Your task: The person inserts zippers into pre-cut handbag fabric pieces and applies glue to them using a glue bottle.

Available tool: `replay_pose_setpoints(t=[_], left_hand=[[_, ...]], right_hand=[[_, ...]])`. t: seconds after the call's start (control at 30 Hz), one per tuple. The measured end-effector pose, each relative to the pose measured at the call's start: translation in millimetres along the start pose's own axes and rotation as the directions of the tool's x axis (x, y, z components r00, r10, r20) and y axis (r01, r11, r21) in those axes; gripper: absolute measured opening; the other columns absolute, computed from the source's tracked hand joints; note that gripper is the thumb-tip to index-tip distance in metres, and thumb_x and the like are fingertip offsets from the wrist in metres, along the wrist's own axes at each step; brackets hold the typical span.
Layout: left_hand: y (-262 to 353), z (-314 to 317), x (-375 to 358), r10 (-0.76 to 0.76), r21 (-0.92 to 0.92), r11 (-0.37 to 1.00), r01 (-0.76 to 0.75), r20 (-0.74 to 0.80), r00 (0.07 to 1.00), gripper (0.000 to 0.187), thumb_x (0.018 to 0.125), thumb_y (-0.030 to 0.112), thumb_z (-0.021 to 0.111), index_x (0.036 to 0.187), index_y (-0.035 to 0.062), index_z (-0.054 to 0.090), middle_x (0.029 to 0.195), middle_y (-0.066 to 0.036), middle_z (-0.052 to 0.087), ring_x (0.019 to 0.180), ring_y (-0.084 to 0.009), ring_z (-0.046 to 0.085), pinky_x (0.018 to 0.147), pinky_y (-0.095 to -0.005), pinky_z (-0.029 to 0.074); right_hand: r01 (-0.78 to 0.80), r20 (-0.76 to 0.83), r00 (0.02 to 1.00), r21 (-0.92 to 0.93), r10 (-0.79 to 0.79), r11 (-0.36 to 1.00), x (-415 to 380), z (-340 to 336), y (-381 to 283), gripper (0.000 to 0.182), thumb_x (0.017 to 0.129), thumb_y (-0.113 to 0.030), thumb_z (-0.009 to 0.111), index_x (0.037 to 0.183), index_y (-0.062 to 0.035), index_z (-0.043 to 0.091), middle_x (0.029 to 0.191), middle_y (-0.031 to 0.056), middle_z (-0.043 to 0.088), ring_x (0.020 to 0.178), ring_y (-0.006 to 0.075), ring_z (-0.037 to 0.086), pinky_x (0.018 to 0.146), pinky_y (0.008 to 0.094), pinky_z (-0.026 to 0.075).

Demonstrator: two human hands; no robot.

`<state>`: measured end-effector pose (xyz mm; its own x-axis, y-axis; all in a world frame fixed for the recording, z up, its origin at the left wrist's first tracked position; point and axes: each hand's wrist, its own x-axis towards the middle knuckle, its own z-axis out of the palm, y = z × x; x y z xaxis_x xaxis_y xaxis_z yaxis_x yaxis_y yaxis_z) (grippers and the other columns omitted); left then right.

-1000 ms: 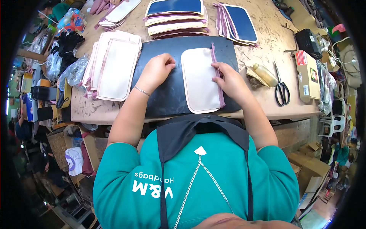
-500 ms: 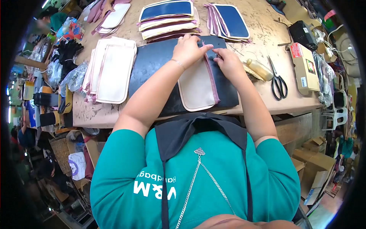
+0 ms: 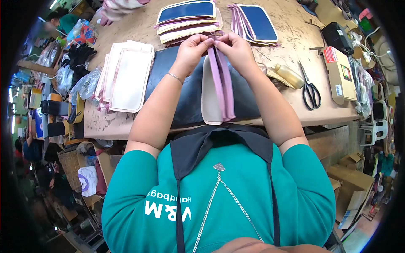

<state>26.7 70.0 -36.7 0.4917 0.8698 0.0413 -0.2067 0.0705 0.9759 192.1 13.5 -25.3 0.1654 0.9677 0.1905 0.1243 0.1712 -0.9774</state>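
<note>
My left hand [image 3: 194, 52] and my right hand [image 3: 234, 49] meet at the far end of a beige panel [image 3: 212, 95] with mauve fabric edging [image 3: 224, 90]. Both hands are closed in a pinch, thumbs almost touching, on the fabric's far end. Two mauve strips hang from there towards my body, lifted and a little apart. Under the panel lies a black mat [image 3: 181, 101]. Just past my hands is a stack of navy-topped panels with cream borders [image 3: 187, 21]. My fingertips partly hide what exactly they grip.
White panels [image 3: 128, 80] are stacked at the left, and more navy panels [image 3: 255, 25] at the back right. Scissors [image 3: 311, 90], a yellowish bottle [image 3: 289, 76] and a cardboard box [image 3: 339, 76] lie to the right. Plastic bags [image 3: 82, 84] crowd the left edge.
My left hand has drawn back slightly left, my right hand inward, so they now meet. The mauve strips have lifted and parted. At the far left, pale panels a person's hand held have shifted and blurred.
</note>
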Motion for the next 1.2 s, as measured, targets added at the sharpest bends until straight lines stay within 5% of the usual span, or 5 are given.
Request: replay_pose_setpoints(t=[0.2, 0.43, 0.67, 0.73, 1.2], left_hand=[[-20.8, -25.3, -3.4, 0.269, -0.103, 0.958, -0.267, 0.004, 0.963, 0.015, 0.103, 0.018, 0.054, 0.102, 0.005, 0.061, 0.094, -0.003, 0.069, 0.081, -0.0067, 0.061, 0.073, -0.0217, 0.051], [-5.1, -18.5, -33.0, 0.206, -0.109, 0.968, -0.225, -0.162, 0.965, 0.017, 0.105, 0.021, 0.051, 0.107, 0.0055, 0.056, 0.093, -0.01, 0.069, 0.083, -0.0123, 0.067, 0.073, -0.0245, 0.054], [1.4, -15.4, -34.7, 0.447, 0.217, 0.889, -0.403, -0.224, 0.866, 0.014, 0.099, 0.015, 0.061, 0.104, 0.0025, 0.063, 0.097, -0.007, 0.067, 0.085, -0.0135, 0.065, 0.077, -0.0251, 0.052], [5.6, -18.1, -35.2, 0.755, 0.738, 0.491, -0.462, -0.096, 0.649, 0.012, 0.095, 0.012, 0.066, 0.1, 0.0015, 0.068, 0.097, -0.007, 0.068, 0.082, -0.0128, 0.063, 0.076, -0.0264, 0.051], [36.1, -8.4, -41.0, 0.312, 0.323, 0.912, -0.253, -0.147, 0.939, 0.015, 0.094, 0.01, 0.067, 0.105, 0.0003, 0.07, 0.093, -0.002, 0.07, 0.084, -0.007, 0.063, 0.076, -0.0217, 0.05]], right_hand=[[-0.241, 0.204, 0.964, 0.405, 0.169, 0.882, -8.3, 21.1, -7.5, 0.018, 0.095, -0.02, 0.067, 0.102, -0.0043, 0.062, 0.091, 0.0037, 0.066, 0.079, 0.0118, 0.064, 0.074, 0.0272, 0.054], [-0.062, -0.123, 0.992, -0.223, 0.035, 0.973, 12.9, -56.5, -0.4, 0.023, 0.093, -0.02, 0.068, 0.108, -0.0031, 0.065, 0.092, 0.0045, 0.066, 0.081, 0.013, 0.063, 0.077, 0.0283, 0.053], [0.206, 0.282, 0.957, -0.827, 0.069, 0.523, -17.7, -60.1, 17.5, 0.012, 0.086, -0.009, 0.065, 0.096, -0.0065, 0.071, 0.098, 0.0142, 0.064, 0.098, 0.0342, 0.063, 0.086, 0.0423, 0.051], [0.175, 0.261, 0.962, -0.814, 0.078, 0.554, -17.5, -57.7, 18.6, 0.013, 0.087, -0.011, 0.065, 0.097, -0.006, 0.07, 0.099, 0.0146, 0.065, 0.097, 0.0335, 0.064, 0.086, 0.0409, 0.052], [0.021, 0.293, 0.955, 0.062, -0.038, 0.998, -11.0, -7.4, -53.8, 0.013, 0.094, -0.009, 0.066, 0.105, -0.0012, 0.065, 0.092, 0.003, 0.065, 0.086, 0.0107, 0.061, 0.081, 0.0246, 0.05]])
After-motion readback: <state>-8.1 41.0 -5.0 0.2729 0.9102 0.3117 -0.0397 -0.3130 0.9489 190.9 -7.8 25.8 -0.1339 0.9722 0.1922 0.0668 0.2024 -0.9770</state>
